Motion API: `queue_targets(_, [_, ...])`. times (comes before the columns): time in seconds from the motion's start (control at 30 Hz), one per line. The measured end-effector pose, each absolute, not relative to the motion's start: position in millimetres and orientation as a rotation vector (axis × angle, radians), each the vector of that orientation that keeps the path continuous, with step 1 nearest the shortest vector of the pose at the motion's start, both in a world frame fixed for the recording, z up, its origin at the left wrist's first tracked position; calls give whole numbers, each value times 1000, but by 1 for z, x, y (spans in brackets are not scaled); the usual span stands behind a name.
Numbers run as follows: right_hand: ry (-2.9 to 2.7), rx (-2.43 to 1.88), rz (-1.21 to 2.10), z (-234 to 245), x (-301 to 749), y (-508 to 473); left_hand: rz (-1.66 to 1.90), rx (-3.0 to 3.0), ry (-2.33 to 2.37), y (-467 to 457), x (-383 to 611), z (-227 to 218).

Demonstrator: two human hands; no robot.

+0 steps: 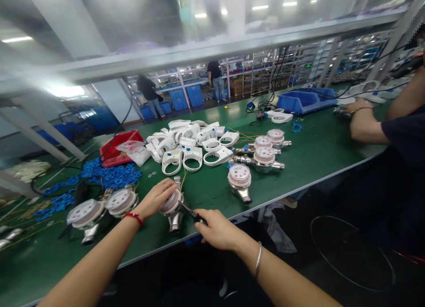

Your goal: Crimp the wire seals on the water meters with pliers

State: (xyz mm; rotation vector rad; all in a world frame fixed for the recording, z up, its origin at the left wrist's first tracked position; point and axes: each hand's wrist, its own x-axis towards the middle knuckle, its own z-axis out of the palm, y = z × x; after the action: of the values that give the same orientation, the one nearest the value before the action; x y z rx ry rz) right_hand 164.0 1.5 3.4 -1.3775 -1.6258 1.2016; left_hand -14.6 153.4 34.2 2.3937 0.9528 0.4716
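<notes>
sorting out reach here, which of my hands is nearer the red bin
Left: the left hand rests on a meter, in front and right of the red bin; the right hand, gripping a tool, is farther right.

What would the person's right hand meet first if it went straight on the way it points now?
Led by its dark-handled tool, the right hand would probably meet the round meter under the left hand first; the tool's tip seems to be at the rim, though depth is unclear.

Open green tabletop (208,189) runs between meters (239,176), blocked behind by white brackets (187,141).
</notes>
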Motion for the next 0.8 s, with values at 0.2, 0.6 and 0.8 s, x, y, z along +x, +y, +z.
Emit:
queue_targets(0.2, [-1176, -1129, 1408, -31, 125, 3, 574, 2285, 1081, 152, -19, 31])
queue_targets(0.6, [-1999, -1788, 676, 5, 159, 4, 442, 2357, 1127, 156, -10, 35])
queue_targets(0.8, [-2144, -1851, 618, 13, 155, -3, 402, 2417, 1150, 158, -5, 32])
